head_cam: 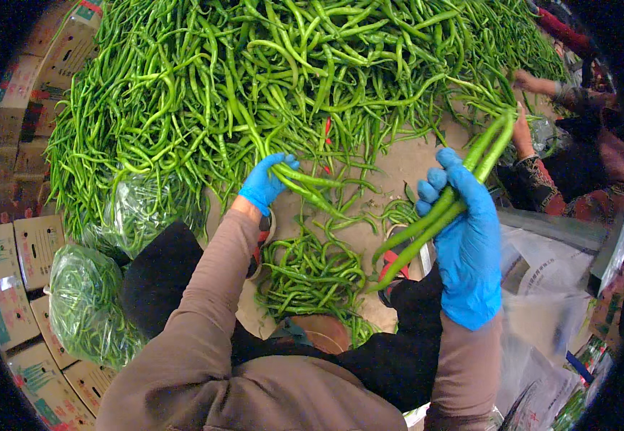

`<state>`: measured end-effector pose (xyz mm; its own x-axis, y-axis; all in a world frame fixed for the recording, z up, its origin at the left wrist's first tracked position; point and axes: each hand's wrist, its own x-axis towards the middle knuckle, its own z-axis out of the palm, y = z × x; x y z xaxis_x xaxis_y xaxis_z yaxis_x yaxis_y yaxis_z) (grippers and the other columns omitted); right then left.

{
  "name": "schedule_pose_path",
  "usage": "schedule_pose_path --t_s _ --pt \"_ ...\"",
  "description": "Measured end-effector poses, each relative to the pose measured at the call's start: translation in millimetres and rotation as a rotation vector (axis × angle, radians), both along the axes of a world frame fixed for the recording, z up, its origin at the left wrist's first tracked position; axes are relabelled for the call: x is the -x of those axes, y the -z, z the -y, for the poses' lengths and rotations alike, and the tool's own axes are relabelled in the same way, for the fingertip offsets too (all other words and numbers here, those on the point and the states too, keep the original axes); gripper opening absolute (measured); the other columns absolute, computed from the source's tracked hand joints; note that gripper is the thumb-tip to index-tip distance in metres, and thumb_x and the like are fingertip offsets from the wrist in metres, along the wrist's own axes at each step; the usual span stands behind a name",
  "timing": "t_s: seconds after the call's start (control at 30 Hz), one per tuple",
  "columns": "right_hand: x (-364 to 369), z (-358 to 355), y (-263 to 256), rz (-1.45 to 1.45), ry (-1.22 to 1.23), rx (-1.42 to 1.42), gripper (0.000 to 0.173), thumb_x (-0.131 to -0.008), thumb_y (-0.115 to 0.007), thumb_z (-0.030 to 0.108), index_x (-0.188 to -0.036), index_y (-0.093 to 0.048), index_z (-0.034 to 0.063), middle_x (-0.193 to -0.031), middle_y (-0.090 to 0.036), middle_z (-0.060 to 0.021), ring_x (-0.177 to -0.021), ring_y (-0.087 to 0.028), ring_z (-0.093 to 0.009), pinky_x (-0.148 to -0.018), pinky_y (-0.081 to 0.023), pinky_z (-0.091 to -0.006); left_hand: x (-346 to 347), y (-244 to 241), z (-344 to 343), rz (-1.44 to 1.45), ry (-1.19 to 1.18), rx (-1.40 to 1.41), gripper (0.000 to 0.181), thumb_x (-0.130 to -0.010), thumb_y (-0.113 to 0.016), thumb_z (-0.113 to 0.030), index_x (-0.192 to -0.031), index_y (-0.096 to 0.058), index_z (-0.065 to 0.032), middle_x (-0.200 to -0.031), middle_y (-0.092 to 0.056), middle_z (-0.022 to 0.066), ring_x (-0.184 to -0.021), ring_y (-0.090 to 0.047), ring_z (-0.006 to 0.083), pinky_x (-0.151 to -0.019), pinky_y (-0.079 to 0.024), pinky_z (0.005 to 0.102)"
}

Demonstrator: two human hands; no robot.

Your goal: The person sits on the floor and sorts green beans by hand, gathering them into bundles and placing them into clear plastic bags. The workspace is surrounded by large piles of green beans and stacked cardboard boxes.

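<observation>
Blue-gloved, my right hand (460, 199) is raised and closed around a couple of long green chili peppers (487, 145), whose tips hang down to the left. My left hand (266, 180), also in a blue glove, grips a few green peppers (312, 188) at the front of a huge heap of green chilies (269, 70). Between my feet lies a smaller pile of green peppers (312, 269), below and between the two hands. A few red chilies (327, 129) show at the heap's front edge.
At left stand clear plastic bags of peppers (85, 301) and printed cardboard boxes (37, 253). Clear plastic bags (544, 269) bearing writing lie at right. Another person's hand (522, 132) works at the heap's right side. A reddish-brown round object (323, 333) sits close to my body.
</observation>
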<state>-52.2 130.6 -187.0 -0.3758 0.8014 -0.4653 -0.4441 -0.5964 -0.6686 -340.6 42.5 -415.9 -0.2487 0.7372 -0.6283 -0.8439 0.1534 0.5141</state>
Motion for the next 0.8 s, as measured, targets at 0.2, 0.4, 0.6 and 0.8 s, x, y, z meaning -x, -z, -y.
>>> schedule_pose_path --t_s 0.2,0.4,0.6,0.8 --pt "5 7 11 0.119 -0.093 -0.033 0.02 -0.083 -0.057 0.029 -0.084 -0.055 0.0098 -0.076 -0.059 -0.0032 -0.069 -0.06 -0.016 -0.059 -0.047 -0.0261 -36 -41 15 0.334 -0.169 -0.325 0.02 -0.079 -0.057 -0.009 -0.097 -0.055 -0.0005 -0.097 -0.06 0.0122 -0.093 -0.057 0.0265 -0.084 -0.047 0.0403" --pt "-8 19 26 -0.072 -0.179 0.031 0.026 -0.085 -0.054 0.035 -0.072 -0.051 0.0132 -0.067 -0.055 -0.0026 -0.063 -0.057 -0.017 -0.059 -0.046 -0.0284 -70 -104 13 0.362 -0.296 -0.512 0.015 -0.078 -0.055 -0.006 -0.093 -0.054 -0.0022 -0.095 -0.06 0.011 -0.094 -0.056 0.0247 -0.088 -0.043 0.0434" --pt "20 45 43 -0.072 -0.139 0.03 0.039 -0.086 -0.054 0.033 -0.114 -0.05 0.0069 -0.097 -0.055 -0.0063 -0.085 -0.053 -0.015 -0.076 -0.045 -0.0291 -78 -167 13 0.42 -0.309 -0.756 0.016 -0.076 -0.054 -0.002 -0.092 -0.053 -0.004 -0.094 -0.058 0.0089 -0.096 -0.055 0.0226 -0.088 -0.043 0.0457" --pt "46 38 36 -0.285 0.008 -0.201 0.052 -0.087 -0.05 0.039 -0.128 -0.038 0.0072 -0.118 -0.048 -0.0122 -0.104 -0.049 -0.02 -0.09 -0.041 -0.0328 -123 -188 31 0.418 -0.157 -0.688 0.019 -0.068 -0.052 0.002 -0.085 -0.055 -0.004 -0.096 -0.058 0.0108 -0.105 -0.051 0.0271 -0.098 -0.036 0.0478"
